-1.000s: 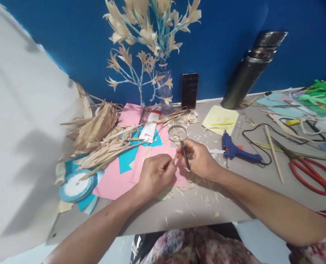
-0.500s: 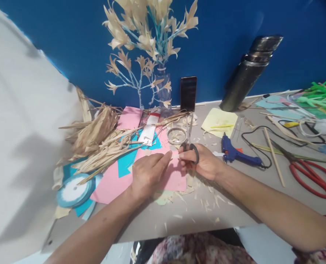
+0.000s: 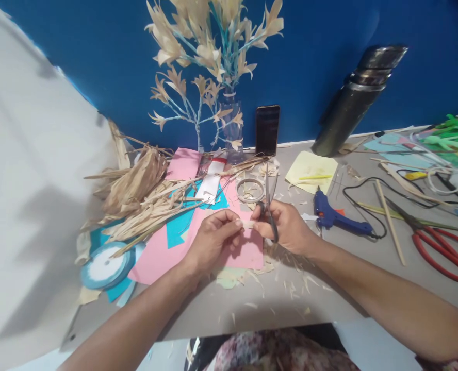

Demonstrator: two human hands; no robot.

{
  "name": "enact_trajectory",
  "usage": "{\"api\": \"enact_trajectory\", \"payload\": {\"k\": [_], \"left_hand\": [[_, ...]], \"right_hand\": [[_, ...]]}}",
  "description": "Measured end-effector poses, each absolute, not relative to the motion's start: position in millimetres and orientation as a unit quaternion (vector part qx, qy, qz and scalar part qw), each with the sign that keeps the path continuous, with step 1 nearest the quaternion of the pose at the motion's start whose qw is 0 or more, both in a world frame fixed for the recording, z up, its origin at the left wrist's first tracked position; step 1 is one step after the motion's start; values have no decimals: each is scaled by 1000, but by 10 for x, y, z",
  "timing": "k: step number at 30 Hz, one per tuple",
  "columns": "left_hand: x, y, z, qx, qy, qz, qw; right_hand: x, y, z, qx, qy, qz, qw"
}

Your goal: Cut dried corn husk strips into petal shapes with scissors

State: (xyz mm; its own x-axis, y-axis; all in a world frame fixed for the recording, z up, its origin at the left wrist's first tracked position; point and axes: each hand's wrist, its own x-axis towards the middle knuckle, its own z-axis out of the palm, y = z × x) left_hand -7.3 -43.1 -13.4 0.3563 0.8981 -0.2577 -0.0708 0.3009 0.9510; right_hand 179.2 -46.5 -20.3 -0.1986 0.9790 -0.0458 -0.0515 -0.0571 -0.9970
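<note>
Between my two hands a small pale strip of dried husk (image 3: 247, 224) is stretched, its ends pinched by the fingertips. My left hand (image 3: 215, 239) is closed on the strip's left end, with thumb and index finger together. My right hand (image 3: 291, 229) pinches the other end and also carries black-handled scissors (image 3: 268, 201), whose blades point up and away from me. Both hands are above a pink paper sheet (image 3: 254, 252). Just beyond them lies a roll of tape (image 3: 250, 190).
Dried husks (image 3: 136, 185) and a blue ribbon spool (image 3: 107, 265) lie left. Husk flowers (image 3: 209, 51) stand in a clear bottle by a phone (image 3: 267, 130). To the right are a blue glue gun (image 3: 337, 216), red-handled scissors (image 3: 441, 247) and a dark flask (image 3: 347, 108).
My left hand has rolled so its fingers curl and show more beneath the strip. The scissors in my right hand have turned, their blades now more upright.
</note>
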Motion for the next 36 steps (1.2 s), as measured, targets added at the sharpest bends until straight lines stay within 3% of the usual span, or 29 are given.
{"api": "enact_trajectory", "payload": {"k": [4,13,18,21,23,26,30,32,36], "left_hand": [[-57,-457,-102,626,480,380,483],[-123,-472,-241,902,332,277,21],[-168,-456,-202,922,302,228,-79],[-170,-463,-172,923,304,229,-47],[-158,-473,-159,911,320,259,37],[-132,-475,-139,813,386,330,284],[-130,-419,-123,534,426,368,631],[-143,-382,-123,450,411,377,697],[-179,-338,-94,401,387,410,722]], "right_hand": [[1804,-451,-212,-457,-511,595,418],[1822,-453,-279,-488,-619,489,374],[1819,-439,-292,-512,-638,448,362],[1829,-430,-292,-509,-634,452,366],[1831,-432,-285,-506,-620,470,372],[1830,-439,-267,-503,-577,521,378],[1850,-422,-258,-482,-521,583,396],[1874,-402,-263,-467,-495,609,408],[1927,-380,-262,-440,-510,631,385]]}}
